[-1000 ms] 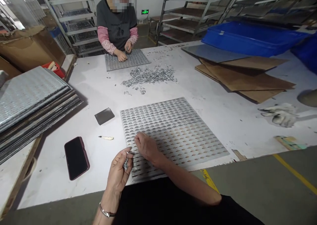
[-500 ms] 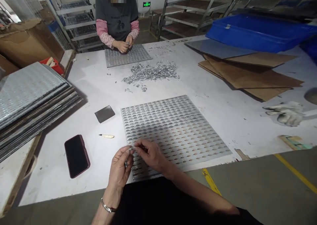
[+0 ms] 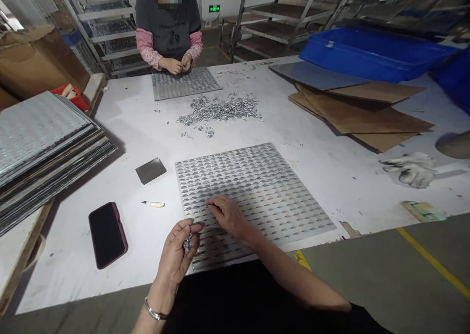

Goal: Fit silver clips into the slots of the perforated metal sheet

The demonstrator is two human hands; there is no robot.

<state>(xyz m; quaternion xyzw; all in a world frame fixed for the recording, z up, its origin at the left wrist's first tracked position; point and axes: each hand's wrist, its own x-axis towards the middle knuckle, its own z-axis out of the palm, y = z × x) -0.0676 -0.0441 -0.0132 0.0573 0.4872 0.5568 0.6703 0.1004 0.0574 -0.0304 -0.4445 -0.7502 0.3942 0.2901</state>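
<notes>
Here, near the front left corner of the counter (image 3: 66,280), a smooth dark phone (image 3: 107,235) lies flat. Next is the left hand (image 3: 174,255), fingers curled around small shiny metal pieces (image 3: 188,243), which they partly hide. At its right, by the counter's front edge, lies a flat grey panel (image 3: 271,187) with rows of leaf-like shapes, silvery and brownish. The right hand (image 3: 231,219), apart from the left, covers some of these rows; whether its fingertips hold a piece, I cannot tell.
</notes>
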